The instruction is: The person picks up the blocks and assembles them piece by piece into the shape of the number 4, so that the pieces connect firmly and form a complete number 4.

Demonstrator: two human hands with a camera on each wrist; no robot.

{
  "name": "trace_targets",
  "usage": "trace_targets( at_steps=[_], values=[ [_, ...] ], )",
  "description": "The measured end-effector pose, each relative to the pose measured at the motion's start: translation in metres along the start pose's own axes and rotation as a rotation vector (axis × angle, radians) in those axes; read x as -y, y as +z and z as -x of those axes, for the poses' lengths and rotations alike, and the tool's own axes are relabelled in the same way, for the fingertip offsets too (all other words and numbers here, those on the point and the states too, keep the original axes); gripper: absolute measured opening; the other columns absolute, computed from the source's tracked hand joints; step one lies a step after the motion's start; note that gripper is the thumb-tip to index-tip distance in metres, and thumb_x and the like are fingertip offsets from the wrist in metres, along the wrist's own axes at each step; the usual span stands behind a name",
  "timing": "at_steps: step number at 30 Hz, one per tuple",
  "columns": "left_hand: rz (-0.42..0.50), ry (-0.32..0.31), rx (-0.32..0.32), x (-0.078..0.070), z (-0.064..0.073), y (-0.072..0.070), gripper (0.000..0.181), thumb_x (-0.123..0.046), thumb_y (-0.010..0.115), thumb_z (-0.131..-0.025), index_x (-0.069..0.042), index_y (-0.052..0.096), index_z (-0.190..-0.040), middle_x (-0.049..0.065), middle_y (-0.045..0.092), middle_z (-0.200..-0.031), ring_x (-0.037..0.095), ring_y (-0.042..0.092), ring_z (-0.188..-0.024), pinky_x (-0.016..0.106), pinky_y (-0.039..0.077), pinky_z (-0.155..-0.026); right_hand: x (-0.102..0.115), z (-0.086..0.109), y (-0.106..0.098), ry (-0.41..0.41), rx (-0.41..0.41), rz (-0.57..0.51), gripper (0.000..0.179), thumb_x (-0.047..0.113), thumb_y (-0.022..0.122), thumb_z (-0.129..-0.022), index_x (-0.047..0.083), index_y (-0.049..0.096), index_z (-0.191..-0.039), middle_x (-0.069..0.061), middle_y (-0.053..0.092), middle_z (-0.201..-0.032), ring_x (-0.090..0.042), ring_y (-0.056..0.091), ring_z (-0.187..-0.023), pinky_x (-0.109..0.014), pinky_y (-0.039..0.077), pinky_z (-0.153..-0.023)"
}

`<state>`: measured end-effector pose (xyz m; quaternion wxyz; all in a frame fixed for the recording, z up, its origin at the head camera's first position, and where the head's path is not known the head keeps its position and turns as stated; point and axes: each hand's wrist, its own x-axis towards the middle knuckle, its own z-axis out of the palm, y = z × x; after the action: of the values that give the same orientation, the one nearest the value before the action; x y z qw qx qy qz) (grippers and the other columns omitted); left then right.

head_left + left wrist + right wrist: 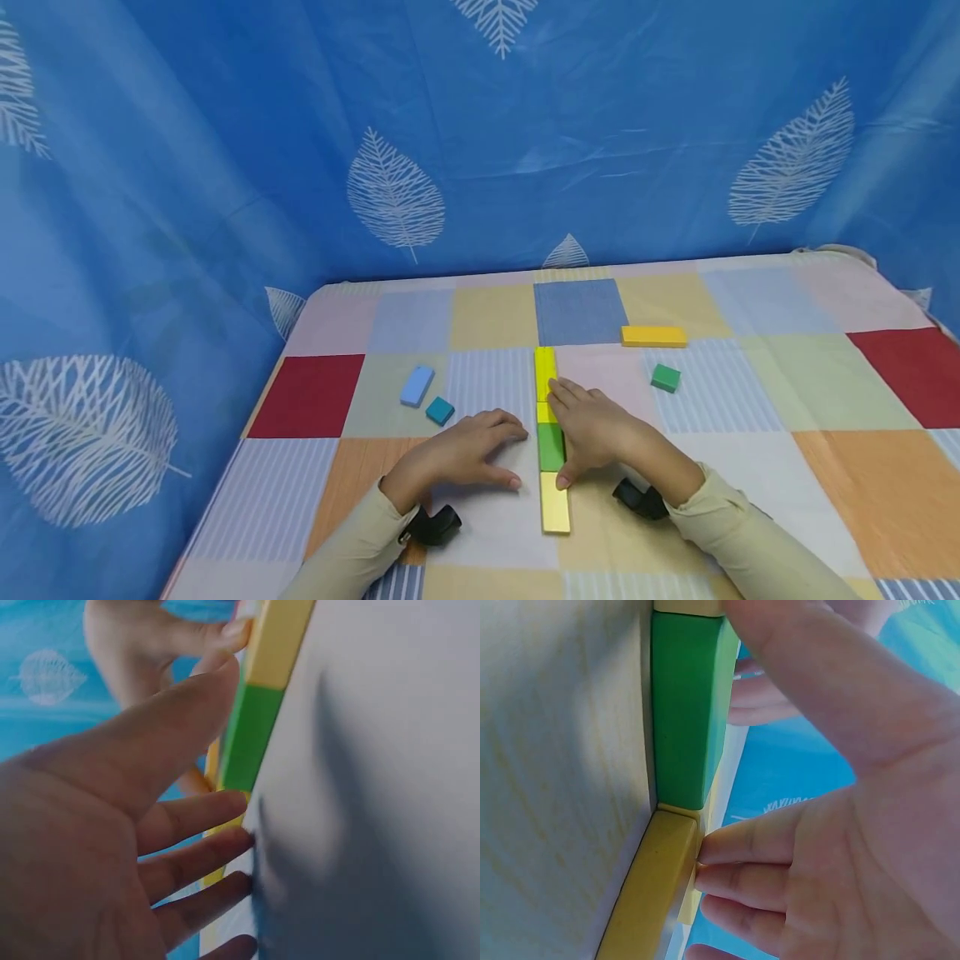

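We see a row of yellow and green blocks point(551, 447) mid-worktop point(757, 475). The right hand point(597, 427) touches its right side, grip spread, how firmly we cannot tell; the left hand point(465, 450), grip also apart, is just left of it. Farther out lie a blue block point(417, 386), left, and an orange-yellow block point(654, 336), right.

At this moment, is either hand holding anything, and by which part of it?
Nothing is held: the right hand touches the row of yellow and green rectangular blocks with outstretched fingers, while the left hand lies open beside the row.
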<state>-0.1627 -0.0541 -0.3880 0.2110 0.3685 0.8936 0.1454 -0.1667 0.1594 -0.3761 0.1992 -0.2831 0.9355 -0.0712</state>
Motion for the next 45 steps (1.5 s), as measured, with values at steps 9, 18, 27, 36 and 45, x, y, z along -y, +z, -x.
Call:
trace_targets(
  at_steps=[9, 18, 27, 36, 45],
  values=[
    [-0.022, -0.205, -0.254, 0.021, 0.010, -0.022, 0.060, -0.042, 0.066, -0.080, -0.014, 0.049, -0.130, 0.009, 0.049, -0.130, 0.028, 0.045, -0.119, 0.047, 0.037, -0.099, 0.001, 0.002, -0.003, -0.012, 0.000, -0.005, 0.114, 0.058, 0.076, -0.058, -0.011, 0.030, -0.137, -0.025, 0.021, -0.147, -0.038, 0.018, -0.137, -0.053, 0.026, -0.105],
    [-0.125, -0.429, -0.520, 0.047, 0.021, -0.033, 0.058, -0.041, 0.065, -0.082, -0.010, 0.050, -0.129, 0.015, 0.054, -0.121, 0.036, 0.051, -0.108, 0.054, 0.041, -0.086, 0.000, 0.002, -0.002, -0.023, 0.000, -0.010, 0.114, 0.058, 0.076, -0.058, -0.011, 0.030, -0.136, -0.026, 0.021, -0.147, -0.038, 0.017, -0.137, -0.053, 0.026, -0.105],
    [-0.079, -0.547, -0.529, 0.065, 0.023, -0.033, 0.058, -0.041, 0.063, -0.083, -0.010, 0.050, -0.129, 0.019, 0.053, -0.122, 0.037, 0.052, -0.107, 0.056, 0.043, -0.081, 0.001, 0.001, 0.001, -0.019, -0.008, -0.016, 0.115, 0.058, 0.076, -0.057, -0.011, 0.030, -0.136, -0.026, 0.021, -0.147, -0.039, 0.017, -0.137, -0.054, 0.026, -0.104],
    [-0.037, -0.621, -0.475, 0.079, 0.023, -0.028, 0.056, -0.035, 0.066, -0.082, -0.010, 0.049, -0.129, 0.020, 0.055, -0.119, 0.037, 0.054, -0.101, 0.057, 0.045, -0.078, 0.002, 0.001, 0.003, -0.008, -0.007, -0.013, 0.116, 0.059, 0.076, -0.057, -0.011, 0.030, -0.136, -0.025, 0.021, -0.147, -0.038, 0.018, -0.137, -0.053, 0.026, -0.104],
    [-0.045, -0.647, -0.458, 0.086, 0.023, -0.023, 0.054, -0.031, 0.067, -0.081, -0.010, 0.050, -0.128, 0.019, 0.057, -0.112, 0.035, 0.055, -0.095, 0.052, 0.047, -0.075, 0.004, 0.002, 0.002, -0.016, -0.019, -0.013, 0.115, 0.059, 0.076, -0.057, -0.011, 0.031, -0.136, -0.026, 0.022, -0.147, -0.039, 0.019, -0.136, -0.054, 0.026, -0.104]
  ],
)
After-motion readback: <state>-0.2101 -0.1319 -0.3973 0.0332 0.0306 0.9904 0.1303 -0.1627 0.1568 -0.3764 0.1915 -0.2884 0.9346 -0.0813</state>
